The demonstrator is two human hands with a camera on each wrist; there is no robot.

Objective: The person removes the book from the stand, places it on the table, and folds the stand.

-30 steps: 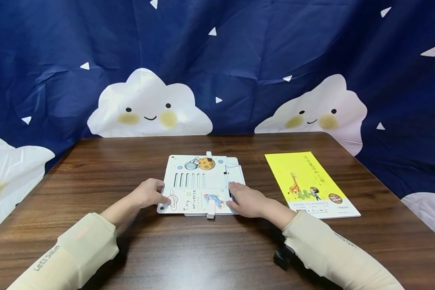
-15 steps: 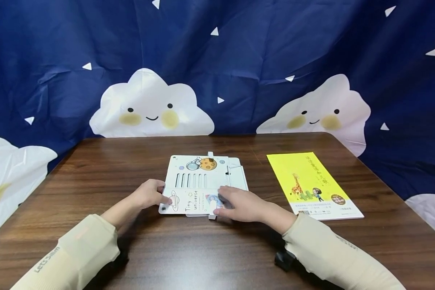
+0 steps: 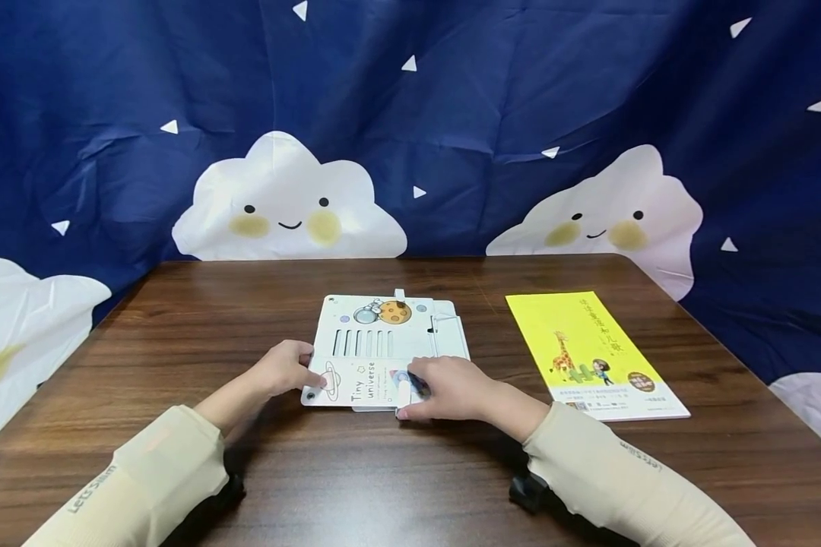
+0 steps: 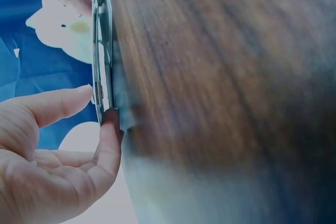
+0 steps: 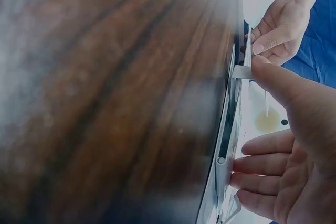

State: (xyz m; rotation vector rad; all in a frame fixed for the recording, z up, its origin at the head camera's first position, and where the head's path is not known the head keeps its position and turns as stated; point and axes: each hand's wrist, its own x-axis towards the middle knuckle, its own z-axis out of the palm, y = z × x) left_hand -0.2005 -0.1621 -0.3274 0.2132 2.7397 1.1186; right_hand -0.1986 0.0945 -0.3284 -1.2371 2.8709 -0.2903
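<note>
A white folding book stand (image 3: 362, 342) printed with an astronaut, planets and the words "Tiny universe" lies flat on the table. My left hand (image 3: 286, 366) pinches its left edge near the front corner, thumb on top and fingers at the underside. That grip shows side-on in the left wrist view, where the stand (image 4: 103, 40) appears as a thin edge. My right hand (image 3: 454, 389) rests over the front right part, covering some of the rocket print. Its thumb touches the white front clip (image 5: 242, 72), while the other fingers lie extended against the stand's face. Another clip (image 3: 400, 295) sticks up at the back edge.
A yellow book (image 3: 575, 342) with a giraffe and a child on its cover lies to the right of the stand. The brown wooden table (image 3: 356, 479) runs back to a dark blue cloth (image 3: 451, 91) with smiling clouds.
My right hand has slid left from the stand's right side onto the rocket print, its thumb reaching the front clip. My left hand keeps its pinch on the left edge.
</note>
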